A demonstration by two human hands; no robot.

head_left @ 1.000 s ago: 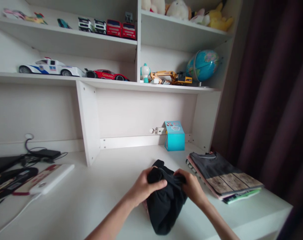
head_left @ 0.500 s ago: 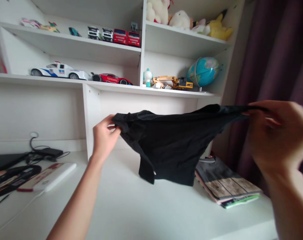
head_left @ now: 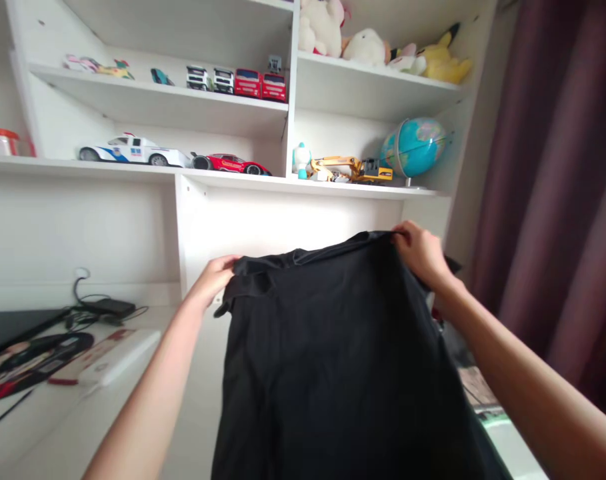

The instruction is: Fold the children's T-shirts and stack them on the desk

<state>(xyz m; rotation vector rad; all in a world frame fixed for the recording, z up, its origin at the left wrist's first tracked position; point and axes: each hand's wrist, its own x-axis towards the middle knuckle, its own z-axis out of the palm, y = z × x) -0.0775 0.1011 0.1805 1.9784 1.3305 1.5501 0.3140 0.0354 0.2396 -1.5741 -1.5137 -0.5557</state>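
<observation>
A black garment (head_left: pixel 333 353) hangs spread out in front of me, held up by its top edge between both hands. My left hand (head_left: pixel 217 277) pinches the upper left corner, where a folded flap of the cloth droops. The upper right part is gripped by my right hand (head_left: pixel 420 250), fingers closed on the edge, with a bit of cloth showing behind the wrist. The cloth falls down past the bottom of the view, so its lower end is hidden. Whether it is a shirt or trousers I cannot tell.
Behind the garment's right side, a stack of folded clothes (head_left: pixel 475 387) lies partly covered on the white desk (head_left: pixel 197 400). At left are a white power strip (head_left: pixel 125 357) and a black adapter (head_left: pixel 110 307) with cables. Shelves above hold toy cars (head_left: pixel 133 150) and a globe (head_left: pixel 415 147).
My right hand has moved left and inward, closer to my left hand. The garment, earlier stretched sideways and bunched, now hangs down long and broad. The view has shifted slightly.
</observation>
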